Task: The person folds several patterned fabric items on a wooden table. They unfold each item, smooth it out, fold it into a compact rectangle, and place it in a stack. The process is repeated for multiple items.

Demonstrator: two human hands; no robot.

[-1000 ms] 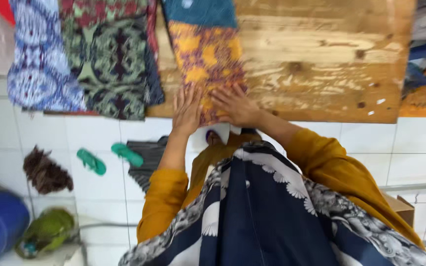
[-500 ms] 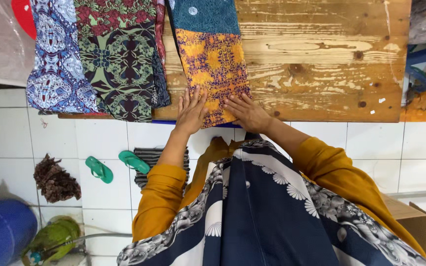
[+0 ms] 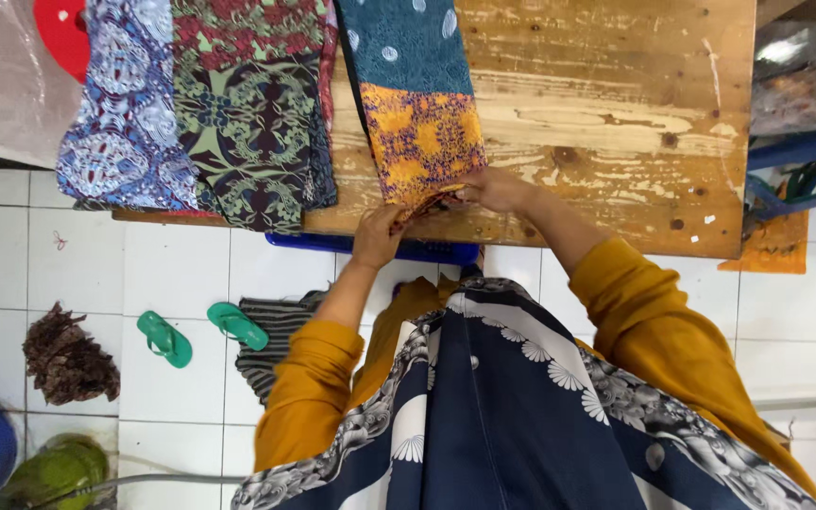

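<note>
Left hand (image 3: 377,236) and right hand (image 3: 493,189) are seen pinched together on the near edge of the orange patterned cloth (image 3: 422,142), laid flat on the wooden bench (image 3: 606,113). Folding is judged underway; an even lift of that hem is called for.

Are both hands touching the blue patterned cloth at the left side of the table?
No, both hands, left and right, grip the orange patterned cloth.
</note>
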